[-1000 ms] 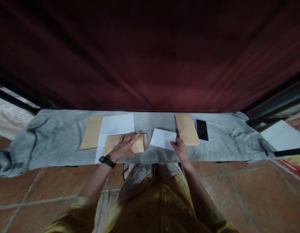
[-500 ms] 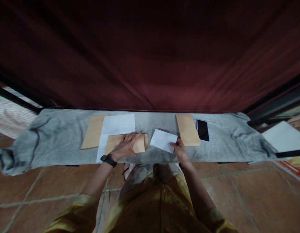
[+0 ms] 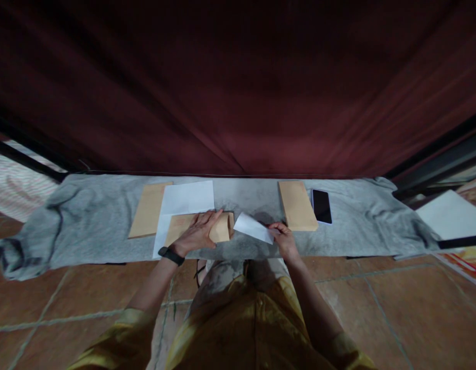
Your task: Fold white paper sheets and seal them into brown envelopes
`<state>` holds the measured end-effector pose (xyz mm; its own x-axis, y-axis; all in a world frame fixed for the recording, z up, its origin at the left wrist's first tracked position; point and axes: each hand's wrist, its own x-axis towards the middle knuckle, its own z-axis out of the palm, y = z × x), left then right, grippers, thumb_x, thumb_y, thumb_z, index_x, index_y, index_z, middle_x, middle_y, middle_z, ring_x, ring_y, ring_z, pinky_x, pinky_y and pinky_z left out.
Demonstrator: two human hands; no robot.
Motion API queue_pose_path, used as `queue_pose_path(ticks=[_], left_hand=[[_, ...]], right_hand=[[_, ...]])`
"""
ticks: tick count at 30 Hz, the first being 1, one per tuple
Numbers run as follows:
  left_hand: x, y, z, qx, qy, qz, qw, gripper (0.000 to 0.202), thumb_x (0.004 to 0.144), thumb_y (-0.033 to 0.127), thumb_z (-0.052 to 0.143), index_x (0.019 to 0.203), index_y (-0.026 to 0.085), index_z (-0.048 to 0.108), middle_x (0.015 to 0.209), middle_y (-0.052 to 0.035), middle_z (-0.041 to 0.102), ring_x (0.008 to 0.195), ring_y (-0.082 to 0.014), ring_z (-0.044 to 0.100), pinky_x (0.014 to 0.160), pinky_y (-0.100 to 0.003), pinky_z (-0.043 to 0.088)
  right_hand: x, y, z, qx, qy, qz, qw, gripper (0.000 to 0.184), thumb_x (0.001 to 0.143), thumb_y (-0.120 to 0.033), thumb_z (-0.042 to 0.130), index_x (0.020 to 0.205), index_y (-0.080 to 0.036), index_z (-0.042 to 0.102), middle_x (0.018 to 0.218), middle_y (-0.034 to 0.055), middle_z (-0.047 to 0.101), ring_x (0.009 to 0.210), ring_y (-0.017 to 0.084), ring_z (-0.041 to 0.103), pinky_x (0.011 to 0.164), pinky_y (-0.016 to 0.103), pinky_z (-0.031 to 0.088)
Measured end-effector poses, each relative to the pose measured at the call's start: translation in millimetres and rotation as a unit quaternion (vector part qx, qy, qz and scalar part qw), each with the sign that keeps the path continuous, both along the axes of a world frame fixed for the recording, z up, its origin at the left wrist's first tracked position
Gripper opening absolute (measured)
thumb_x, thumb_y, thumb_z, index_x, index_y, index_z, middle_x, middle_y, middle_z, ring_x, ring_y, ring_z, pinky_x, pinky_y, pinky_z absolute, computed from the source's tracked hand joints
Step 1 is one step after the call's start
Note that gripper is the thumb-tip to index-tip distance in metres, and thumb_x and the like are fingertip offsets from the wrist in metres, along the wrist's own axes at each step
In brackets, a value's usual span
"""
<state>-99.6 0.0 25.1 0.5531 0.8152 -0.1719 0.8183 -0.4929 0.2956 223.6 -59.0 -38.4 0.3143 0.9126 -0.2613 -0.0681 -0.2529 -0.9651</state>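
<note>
My left hand [image 3: 199, 230] lies flat with fingers spread on a brown envelope [image 3: 222, 229], whose right end gapes a little. Under that envelope are white paper sheets [image 3: 188, 197]. Between thumb and fingers, my right hand [image 3: 283, 238] pinches the right end of a folded white paper [image 3: 253, 227]. The paper is tilted, its left end close to the envelope's right end; whether the two touch I cannot tell.
Another brown envelope [image 3: 147, 209] lies at the left, partly beside the sheets. To the right are a stack of brown envelopes [image 3: 297, 205] and a phone [image 3: 322, 206]. A grey cloth [image 3: 361, 216] covers the narrow table, with a dark red curtain [image 3: 238, 113] behind.
My right hand has tilted the folded paper, so it shows narrower, and shifted it slightly left toward the envelope. My left hand has stayed in place.
</note>
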Motion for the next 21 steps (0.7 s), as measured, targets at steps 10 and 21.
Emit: queue_pose_path(ticks=[10, 21], left_hand=[[-3.3, -1.2, -4.0, 0.013, -0.019, 0.003, 1.000, 0.124, 0.065, 0.030, 0.080, 0.162, 0.025, 0.003, 0.159, -0.0169, 0.034, 0.151, -0.0339, 0.026, 0.123, -0.052, 0.017], [-7.5, -3.0, -10.1, 0.054, -0.043, -0.010, 0.998, 0.125, 0.067, 0.033, 0.082, 0.162, 0.025, 0.001, 0.157, -0.0157, 0.036, 0.147, -0.0352, 0.031, 0.121, -0.052, 0.021]], right_hand=[[-14.6, 13.9, 15.2, 0.030, -0.074, 0.074, 0.994, 0.020, 0.062, -0.021, 0.055, 0.070, -0.023, 0.073, 0.076, -0.0005, 0.074, 0.076, 0.019, 0.066, 0.075, 0.028, 0.050], [-21.5, 34.7, 42.8, 0.009, -0.201, 0.234, 0.951, 0.035, 0.064, -0.004, 0.047, 0.073, -0.022, 0.076, 0.077, -0.0012, 0.075, 0.070, 0.015, 0.069, 0.068, 0.024, 0.055]])
